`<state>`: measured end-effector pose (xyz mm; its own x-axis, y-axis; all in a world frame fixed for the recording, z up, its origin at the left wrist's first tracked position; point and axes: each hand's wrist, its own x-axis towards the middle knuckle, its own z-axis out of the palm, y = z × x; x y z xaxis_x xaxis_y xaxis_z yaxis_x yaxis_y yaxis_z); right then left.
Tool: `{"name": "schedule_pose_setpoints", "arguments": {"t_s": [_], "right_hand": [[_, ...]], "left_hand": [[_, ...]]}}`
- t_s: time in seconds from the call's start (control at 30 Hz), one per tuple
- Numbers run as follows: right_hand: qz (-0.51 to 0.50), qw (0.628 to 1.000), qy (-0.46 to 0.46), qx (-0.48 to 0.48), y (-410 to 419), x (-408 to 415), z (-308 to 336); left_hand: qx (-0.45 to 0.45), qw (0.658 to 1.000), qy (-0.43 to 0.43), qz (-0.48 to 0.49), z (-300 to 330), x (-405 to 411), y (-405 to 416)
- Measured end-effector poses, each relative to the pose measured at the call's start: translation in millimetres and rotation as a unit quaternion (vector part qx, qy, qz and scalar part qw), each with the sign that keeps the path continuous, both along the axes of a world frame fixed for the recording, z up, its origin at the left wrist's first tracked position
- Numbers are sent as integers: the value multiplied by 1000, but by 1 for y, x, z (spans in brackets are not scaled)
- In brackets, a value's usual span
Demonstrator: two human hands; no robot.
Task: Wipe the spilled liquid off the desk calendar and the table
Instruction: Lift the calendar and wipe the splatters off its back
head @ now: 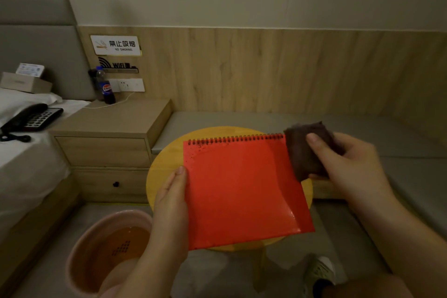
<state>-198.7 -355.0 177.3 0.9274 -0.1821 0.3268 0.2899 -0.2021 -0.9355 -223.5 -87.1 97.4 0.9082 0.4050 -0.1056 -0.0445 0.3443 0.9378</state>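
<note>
— Wood panelling runs behind the round yellow bench, and your red desk calendar is lifted above it, spiral edge toward the wall, covering most of the top. What are your hands doing?

— Your left hand holds the calendar by its left edge, thumb lying along the cover; the fingers underneath are hidden. Your right hand pinches a folded dark cloth between thumb and fingers, at the calendar's far right corner by the spiral.

— Where is the liquid?

— Dark droplets sit along the spiral and down the far left side of the cover. The near right corner shines as if wet. I can't tell whether the bench itself is wet; the calendar hides it.

— So how should you wipe?

— Brace the sheet firmly with your left hand so it doesn't flex. Lay the cloth flat, then draw it from the spiral toward you in overlapping strokes, working across to the left edge. Dab between the coils rather than dragging. Keep the cover fairly level, or drips may run onto the bench or toward the pink basin on the floor.
</note>
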Motion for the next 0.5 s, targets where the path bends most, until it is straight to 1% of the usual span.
{"name": "schedule_pose_setpoints", "arguments": {"t_s": [0.07, 0.1, 0.17, 0.2, 0.23, 0.27, 0.37, 0.5], "right_hand": [[-7, 989, -107, -105, -5, 2, 6], [-15, 968, -168, -187, -7, 4, 8], [-23, 892, -265, -364, -9, 9, 8], [-19, 857, -290, -425, -10, 12, 5], [-15, 833, -297, -466, -8, 14, 1], [-12, 820, -295, -491, -6, 15, -3], [5, 799, -284, -529, -1, 15, -16], [6, 767, -306, -563, 4, 11, -22]], "left_hand": [[9, 1000, -3, -11, -1, 2, 2], [11, 1000, -3, -17, -2, 2, 2], [10, 1000, 3, -27, -2, 2, 2], [9, 1000, 7, -27, 0, 1, 0], [14, 1000, 8, -25, 0, 1, 1], [20, 1000, 8, -19, 1, 0, 0], [19, 1000, 11, 5, 4, -2, 2], [4, 1000, 8, 11, 5, -4, 6]]}}
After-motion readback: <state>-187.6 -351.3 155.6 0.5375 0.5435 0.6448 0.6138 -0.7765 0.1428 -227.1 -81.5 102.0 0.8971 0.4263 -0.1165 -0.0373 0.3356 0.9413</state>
